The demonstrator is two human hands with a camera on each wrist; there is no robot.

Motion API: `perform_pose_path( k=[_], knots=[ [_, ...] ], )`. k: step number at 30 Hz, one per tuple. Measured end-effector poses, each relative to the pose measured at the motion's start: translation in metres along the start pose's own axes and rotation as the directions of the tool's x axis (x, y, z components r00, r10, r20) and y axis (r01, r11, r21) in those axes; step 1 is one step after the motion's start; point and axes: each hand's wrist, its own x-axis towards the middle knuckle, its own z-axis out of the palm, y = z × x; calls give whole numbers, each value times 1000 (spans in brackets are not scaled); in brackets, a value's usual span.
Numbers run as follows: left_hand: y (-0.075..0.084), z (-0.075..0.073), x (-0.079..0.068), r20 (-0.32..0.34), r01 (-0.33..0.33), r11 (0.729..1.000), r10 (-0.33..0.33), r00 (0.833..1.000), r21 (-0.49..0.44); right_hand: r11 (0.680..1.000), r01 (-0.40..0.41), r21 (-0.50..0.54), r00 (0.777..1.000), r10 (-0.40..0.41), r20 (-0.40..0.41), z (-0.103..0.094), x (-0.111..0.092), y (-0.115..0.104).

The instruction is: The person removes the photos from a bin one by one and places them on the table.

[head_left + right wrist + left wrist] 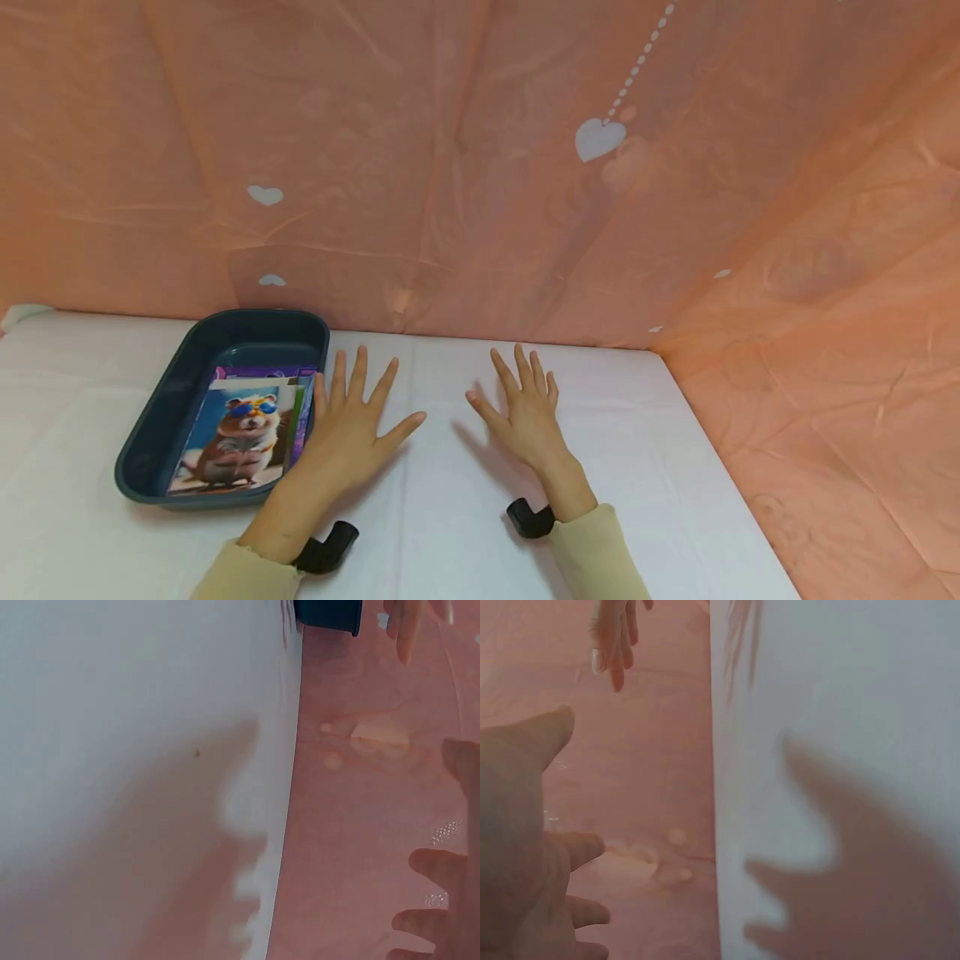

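Observation:
Both hands hover over the white table with fingers spread, and neither holds anything. The left hand (348,433) is just right of a dark blue-green plastic tub (142,425), overlapping its right edge in the head view. The right hand (528,421) is farther right, its shadow falling on the table beside it. Inside the tub lie several flat picture sheets; the top picture (243,442) shows a furry animal in sunglasses. Purple and green edges of other sheets show beneath it. In the right wrist view a corner of the tub (330,613) appears at the top.
A white cloth covers the table (442,517). Behind it hangs a peach curtain (420,167) with white hearts, and more of it runs down the right side. Each wrist wears a black camera mount, one by the left sleeve (251,575), another by the right sleeve (600,554).

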Motion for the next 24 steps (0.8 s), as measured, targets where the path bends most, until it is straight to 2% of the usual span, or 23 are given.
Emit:
perform_pose_path(
  k=[3, 9, 14, 19, 24],
  knots=[
    [-1, -8, -3, 35, -13, 1000, 12, 999, 9, 999, 30, 29, 999, -29, -22, 0, 0, -2],
    [-7, -28, -8, 57, -48, 998, 46, 997, 27, 990, 94, 104, 995, -89, -50, 0, 2, -9],
    [-22, -42, -14, 17, -86, 994, 85, 996, 63, 981, 118, 152, 993, -115, -32, 2, 6, -19],
    [-41, -53, -20, 8, -91, 993, 91, 996, 77, 975, 141, 172, 990, -144, 5, 6, 9, -30],
    [-53, -62, -24, -18, -104, 990, 106, 994, 91, 968, 186, 167, 982, -191, 14, 10, 12, -41]
  ],
)
